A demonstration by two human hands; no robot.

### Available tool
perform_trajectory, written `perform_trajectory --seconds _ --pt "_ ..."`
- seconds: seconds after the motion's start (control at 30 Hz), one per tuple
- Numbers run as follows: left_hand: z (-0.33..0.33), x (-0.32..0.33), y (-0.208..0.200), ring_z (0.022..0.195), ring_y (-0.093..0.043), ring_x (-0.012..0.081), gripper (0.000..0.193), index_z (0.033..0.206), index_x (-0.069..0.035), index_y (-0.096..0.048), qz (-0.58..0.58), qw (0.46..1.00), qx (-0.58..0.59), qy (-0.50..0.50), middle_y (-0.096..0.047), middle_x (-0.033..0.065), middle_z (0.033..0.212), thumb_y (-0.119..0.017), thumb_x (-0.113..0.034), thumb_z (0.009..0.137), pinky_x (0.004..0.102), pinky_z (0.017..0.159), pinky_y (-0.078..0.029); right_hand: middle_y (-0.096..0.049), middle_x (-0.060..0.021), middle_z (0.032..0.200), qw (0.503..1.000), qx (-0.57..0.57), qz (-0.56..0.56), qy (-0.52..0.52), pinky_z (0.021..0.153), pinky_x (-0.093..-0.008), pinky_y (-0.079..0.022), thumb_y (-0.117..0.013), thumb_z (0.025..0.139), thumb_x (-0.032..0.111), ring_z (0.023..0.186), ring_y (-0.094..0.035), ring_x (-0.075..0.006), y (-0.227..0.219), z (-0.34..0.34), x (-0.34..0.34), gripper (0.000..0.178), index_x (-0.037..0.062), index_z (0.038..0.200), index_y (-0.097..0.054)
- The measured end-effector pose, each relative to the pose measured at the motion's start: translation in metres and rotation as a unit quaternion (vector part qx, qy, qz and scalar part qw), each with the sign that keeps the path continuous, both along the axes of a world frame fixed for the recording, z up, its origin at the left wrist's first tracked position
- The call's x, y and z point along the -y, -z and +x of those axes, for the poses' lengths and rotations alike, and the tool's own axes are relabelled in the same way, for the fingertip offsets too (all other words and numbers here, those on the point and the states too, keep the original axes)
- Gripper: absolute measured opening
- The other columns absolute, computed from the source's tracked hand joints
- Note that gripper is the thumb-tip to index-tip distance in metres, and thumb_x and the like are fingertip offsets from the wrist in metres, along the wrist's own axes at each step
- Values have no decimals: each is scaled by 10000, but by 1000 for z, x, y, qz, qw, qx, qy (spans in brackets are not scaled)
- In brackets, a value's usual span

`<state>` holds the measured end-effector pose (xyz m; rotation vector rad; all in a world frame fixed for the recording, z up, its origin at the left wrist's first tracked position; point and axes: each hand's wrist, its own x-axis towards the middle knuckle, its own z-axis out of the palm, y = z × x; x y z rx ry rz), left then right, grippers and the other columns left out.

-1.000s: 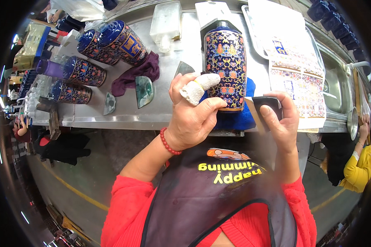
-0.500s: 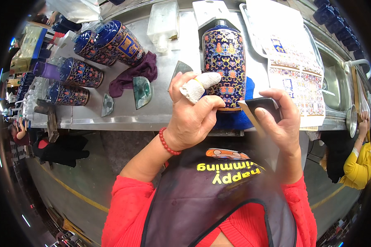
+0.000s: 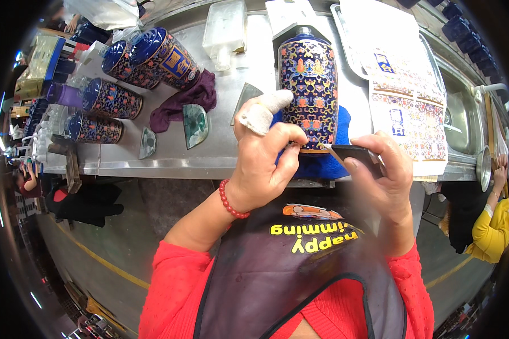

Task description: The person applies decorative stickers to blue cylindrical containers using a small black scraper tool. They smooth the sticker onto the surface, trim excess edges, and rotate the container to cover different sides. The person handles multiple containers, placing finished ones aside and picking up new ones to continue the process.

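Note:
A dark blue bottle with a dense floral pattern lies on a blue cloth, its neck pointing away from me. My left hand is at the bottle's lower left. A whitish cloth cover wraps one finger, which rests against the bottle's side. The thumb and another finger are bent together at the bottle's near end; what they pinch, if anything, is hidden. In my right hand is a flat black scraper-like tool with a pale edge. Its tip meets the bottle's near right corner.
Patterned bottles stand at the left by a purple cloth and dark green glass-like pieces. A clear bottle lies farther back. Printed patterned sheets lie at the right, before a metal sink. Another person in yellow is far right.
The tool in my right hand has moved down and left onto the bottle's near corner. My left hand's covered finger has tilted, and its thumb stays at the bottle's near end.

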<state>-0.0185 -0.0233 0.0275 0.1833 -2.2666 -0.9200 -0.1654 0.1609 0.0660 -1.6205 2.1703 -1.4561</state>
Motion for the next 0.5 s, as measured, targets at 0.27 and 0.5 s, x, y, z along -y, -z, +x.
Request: perform_trajectory --seconds 0.27,0.5 --pt "6 -8 -6 1313 -385 383 355 985 -173 -749 -136 990 35 -20 -611 190 1374 -671 36 708 496 1161 -228 -640 -81 849 1000 18 13 7 634 -299 -463 -773 786 19 717 -594 -187 3 0 -2 296 7 1068 -683" --pt "2 -5 -2 1339 -382 388 294 966 -181 -720 -114 993 32 -18 -598 148 1386 -698 -35 712 557 1177 -142 -625 -84 846 999 23 27 9 659 -297 -459 -770 779 22 746 -597 -191 2 -1 -3 306 -2 1070 -679"
